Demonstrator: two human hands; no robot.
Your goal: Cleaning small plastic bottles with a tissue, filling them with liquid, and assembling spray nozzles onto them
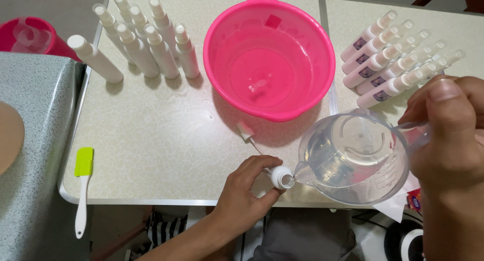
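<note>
My left hand (245, 190) grips a small white bottle (280, 176) upright at the table's near edge, its neck uncapped. My right hand (449, 140) holds the handle of a clear measuring jug (353, 157) that is tilted left, its spout touching the bottle's mouth. Clear liquid sits in the jug. A loose spray pump with a thin tube (247, 134) lies on the table just beyond my left hand.
A pink basin (312, 97) with a little clear liquid stands at the centre back. Several white spray bottles (146, 44) stand upright at the back left; several labelled ones (390, 64) lie at the right. A green-headed spatula (83, 183) lies at the left edge.
</note>
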